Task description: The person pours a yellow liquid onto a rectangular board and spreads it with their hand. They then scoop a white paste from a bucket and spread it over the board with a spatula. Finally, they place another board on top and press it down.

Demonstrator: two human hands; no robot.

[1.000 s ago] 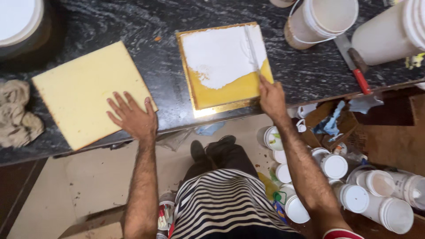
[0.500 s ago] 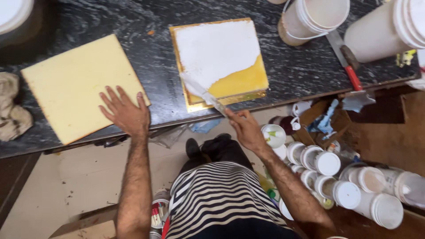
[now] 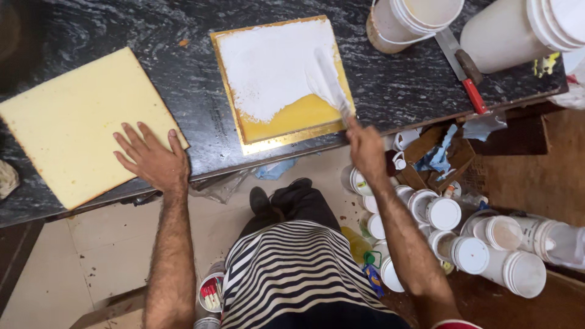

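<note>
The right hand (image 3: 365,149) is gripping a palette knife (image 3: 329,82) by its handle, spreading soft white cream over a likely crumbly sponge square (image 3: 283,76) just ahead, while the left hand (image 3: 152,161) is lying open, pressing flat on another bare sponge slab (image 3: 73,122).

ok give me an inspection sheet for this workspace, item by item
surface: dark marbled counter, a few smears
job's things: square cake on a gold board, mostly covered in white cream, near edge bare yellow; palette knife lying on the cream
clutter: plain sponge slab; two white buckets; red-handled scraper
grippers: left hand flat on the slab's corner; right hand fingers closed on the knife handle
cables: nothing seen
surroundings: lidded white tubs on the floor
</note>
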